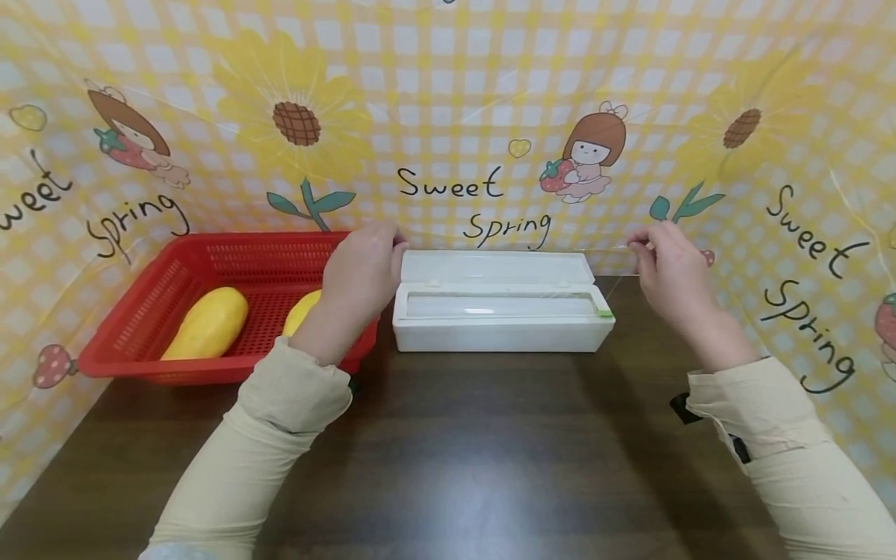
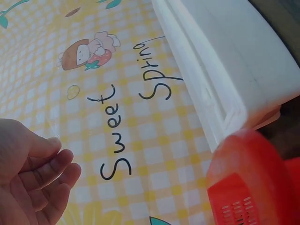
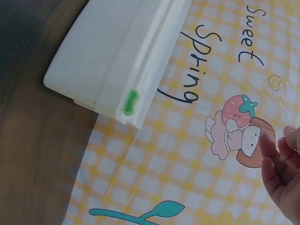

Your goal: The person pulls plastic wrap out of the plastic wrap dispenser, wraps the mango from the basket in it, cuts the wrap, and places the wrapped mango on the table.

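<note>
Thumb and fingers of my left hand (image 1: 365, 268) pinch one end of a thin, clear sheet of plastic wrap (image 1: 621, 247). My right hand (image 1: 673, 268) pinches its other end, and faint glints near the fingertips show in the right wrist view. The sheet is so transparent that its full outline cannot be made out. Between and just below the hands stands a white plastic wrap dispenser (image 1: 500, 336), its lid (image 1: 497, 267) raised toward the back. A pale roll (image 1: 483, 306) lies inside, and a green slide cutter (image 3: 131, 102) sits at the dispenser's right end.
Left of the dispenser is a red plastic basket (image 1: 140, 323) holding a yellow oblong fruit (image 1: 208, 323) and another yellow one (image 1: 299, 313), partly hidden by my left arm. A checked, printed cloth (image 1: 448, 93) rises behind the dark wooden table (image 1: 483, 443).
</note>
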Demonstrator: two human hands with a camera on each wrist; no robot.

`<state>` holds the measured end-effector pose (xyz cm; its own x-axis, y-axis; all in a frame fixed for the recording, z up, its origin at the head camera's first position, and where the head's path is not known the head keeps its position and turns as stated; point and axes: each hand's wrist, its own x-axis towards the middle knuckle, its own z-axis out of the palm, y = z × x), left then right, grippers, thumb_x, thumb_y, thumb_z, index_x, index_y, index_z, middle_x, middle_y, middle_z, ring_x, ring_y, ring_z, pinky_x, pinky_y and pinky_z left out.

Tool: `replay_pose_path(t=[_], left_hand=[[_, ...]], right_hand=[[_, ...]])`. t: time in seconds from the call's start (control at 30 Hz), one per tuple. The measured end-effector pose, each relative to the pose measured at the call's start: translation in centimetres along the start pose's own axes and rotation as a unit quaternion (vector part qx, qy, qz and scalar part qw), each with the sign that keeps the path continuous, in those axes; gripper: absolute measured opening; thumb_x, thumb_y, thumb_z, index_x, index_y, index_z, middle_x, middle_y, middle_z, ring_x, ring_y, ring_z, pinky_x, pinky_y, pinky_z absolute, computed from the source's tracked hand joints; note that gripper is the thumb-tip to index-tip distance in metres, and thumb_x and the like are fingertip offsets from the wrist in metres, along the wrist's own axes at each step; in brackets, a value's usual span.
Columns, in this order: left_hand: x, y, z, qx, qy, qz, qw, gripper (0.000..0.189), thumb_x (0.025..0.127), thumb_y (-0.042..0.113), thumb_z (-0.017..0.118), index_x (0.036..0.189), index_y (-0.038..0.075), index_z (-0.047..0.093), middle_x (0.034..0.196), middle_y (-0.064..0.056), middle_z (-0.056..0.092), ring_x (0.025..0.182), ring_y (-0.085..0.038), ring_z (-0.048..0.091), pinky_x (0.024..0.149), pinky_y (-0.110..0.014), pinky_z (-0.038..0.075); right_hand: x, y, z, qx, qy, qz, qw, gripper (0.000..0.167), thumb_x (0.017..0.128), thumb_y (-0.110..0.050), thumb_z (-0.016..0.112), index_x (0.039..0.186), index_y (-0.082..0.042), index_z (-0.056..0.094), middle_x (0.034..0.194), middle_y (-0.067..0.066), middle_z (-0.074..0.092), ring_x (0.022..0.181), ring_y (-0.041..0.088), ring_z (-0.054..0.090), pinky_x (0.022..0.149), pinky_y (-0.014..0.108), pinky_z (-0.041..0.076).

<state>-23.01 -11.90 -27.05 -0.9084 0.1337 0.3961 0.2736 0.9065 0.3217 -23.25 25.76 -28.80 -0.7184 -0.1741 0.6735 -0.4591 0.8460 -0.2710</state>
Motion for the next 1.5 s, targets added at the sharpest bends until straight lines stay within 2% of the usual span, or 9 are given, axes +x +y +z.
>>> replay_pose_path(t=[0.13,0.2,0.37,0.43,0.73,1.03,1.3,1.4,1.5], left_hand=[[0.0,0.3,-0.5,0.0,0.015,0.008,0.9999,0.021,0.102,0.02,0.063,0.11,0.001,0.067,0.104,-0.017,0.069,0.092,-0.034,0.063,0.082,-0.047,0.055],[-0.1,0.4,-0.8,-0.002,0.026,0.014,0.9996,0.02,0.103,0.019,0.062,0.11,0.001,0.067,0.103,-0.017,0.069,0.092,-0.035,0.064,0.082,-0.048,0.054],[-0.6,0.8,-1.6,-0.02,0.053,0.021,0.9982,0.017,0.103,0.016,0.061,0.108,0.001,0.066,0.099,-0.016,0.068,0.089,-0.035,0.064,0.078,-0.049,0.054],[-0.7,0.9,-1.9,-0.027,0.061,0.025,0.9974,0.015,0.103,0.015,0.061,0.107,0.001,0.066,0.099,-0.016,0.068,0.088,-0.035,0.064,0.077,-0.049,0.054],[-1.2,1.5,-3.1,-0.047,0.09,0.058,0.9932,0.013,0.103,0.009,0.06,0.104,-0.002,0.067,0.101,-0.017,0.068,0.093,-0.035,0.062,0.081,-0.049,0.052],[-2.0,1.8,-4.0,-0.055,0.099,0.064,0.9915,0.015,0.103,0.01,0.061,0.108,-0.002,0.067,0.106,-0.017,0.067,0.091,-0.033,0.063,0.078,-0.048,0.054],[-3.0,2.1,-4.8,-0.07,0.126,0.102,0.9843,0.009,0.101,0.008,0.064,0.102,-0.001,0.066,0.095,-0.014,0.065,0.087,-0.032,0.062,0.074,-0.045,0.053],[-3.5,2.2,-5.1,-0.075,0.124,0.114,0.9829,0.006,0.1,0.007,0.065,0.099,0.001,0.064,0.093,-0.013,0.064,0.087,-0.03,0.06,0.074,-0.045,0.052],[-4.4,2.3,-5.6,-0.078,0.109,0.113,0.9845,0.007,0.099,0.009,0.066,0.1,0.002,0.066,0.095,-0.012,0.066,0.087,-0.03,0.06,0.077,-0.045,0.052]], right_hand=[[0.2,-0.2,-0.6,-0.006,0.013,-0.013,0.9998,0.005,0.102,0.003,0.058,0.103,0.007,0.061,0.093,0.022,0.056,0.072,0.036,0.066,0.058,0.038,0.04],[0.3,-0.2,-0.8,-0.005,0.015,-0.021,0.9997,0.007,0.102,0.003,0.057,0.103,0.008,0.061,0.092,0.022,0.055,0.07,0.035,0.065,0.061,0.031,0.042],[0.6,-0.4,-1.5,0.002,0.016,-0.024,0.9996,0.008,0.102,0.003,0.057,0.105,0.01,0.061,0.095,0.022,0.054,0.07,0.034,0.064,0.062,0.015,0.034],[0.6,-0.6,-1.8,-0.001,0.019,-0.022,0.9996,0.009,0.102,0.002,0.057,0.106,0.009,0.061,0.097,0.023,0.055,0.07,0.034,0.065,0.062,0.013,0.033],[0.7,-1.1,-3.0,-0.005,0.03,-0.032,0.999,0.011,0.103,0.002,0.054,0.107,0.011,0.06,0.095,0.023,0.053,0.07,0.033,0.059,0.066,0.027,0.036],[0.6,-1.9,-4.2,-0.011,0.033,-0.021,0.9992,0.014,0.105,-0.001,0.053,0.109,0.01,0.06,0.1,0.023,0.054,0.076,0.036,0.062,0.068,0.027,0.037],[-0.2,-2.3,-5.2,-0.018,0.067,-0.043,0.9966,0.01,0.103,0.002,0.056,0.105,0.01,0.062,0.098,0.024,0.056,0.073,0.031,0.055,0.069,0.028,0.035],[-0.7,-2.4,-5.6,-0.021,0.076,-0.058,0.9952,0.007,0.1,0.005,0.058,0.103,0.01,0.062,0.096,0.024,0.057,0.074,0.031,0.053,0.07,0.028,0.035],[-1.5,-2.6,-6.1,-0.023,0.079,-0.076,0.9937,0.005,0.098,0.008,0.06,0.102,0.011,0.062,0.095,0.025,0.057,0.077,0.034,0.055,0.071,0.029,0.036]])
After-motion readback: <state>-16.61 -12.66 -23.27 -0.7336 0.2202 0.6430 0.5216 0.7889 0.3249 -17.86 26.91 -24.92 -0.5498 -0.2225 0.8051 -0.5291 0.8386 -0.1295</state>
